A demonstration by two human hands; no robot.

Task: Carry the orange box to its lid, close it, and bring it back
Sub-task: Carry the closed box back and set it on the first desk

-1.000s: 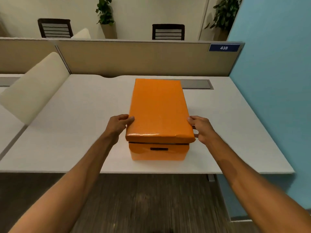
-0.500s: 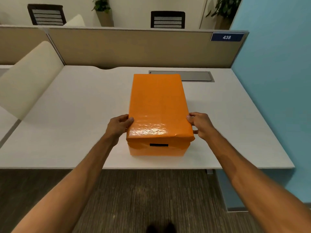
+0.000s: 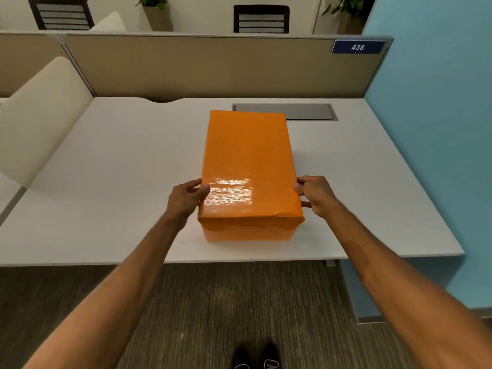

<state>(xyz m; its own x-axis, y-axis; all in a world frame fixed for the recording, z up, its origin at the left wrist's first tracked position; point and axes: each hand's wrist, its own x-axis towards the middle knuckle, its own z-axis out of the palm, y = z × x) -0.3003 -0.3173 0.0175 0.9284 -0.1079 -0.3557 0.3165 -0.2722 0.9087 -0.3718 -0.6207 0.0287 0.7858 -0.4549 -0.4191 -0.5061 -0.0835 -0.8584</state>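
Glossy orange rectangular box (image 3: 247, 233) sat on the white surface (image 3: 106, 182), near its front edge, matching orange lid (image 3: 249, 166) down over it. Left hand (image 3: 186, 199) pressed against the lid's left edge, right hand (image 3: 315, 194) against its right edge, fingers (image 3: 298, 188) curled on the rim. Grey recessed panel (image 3: 308, 112) just behind the box.

Bright even light; glare patch on lid (image 3: 231, 191); wide-angle edge distortion.
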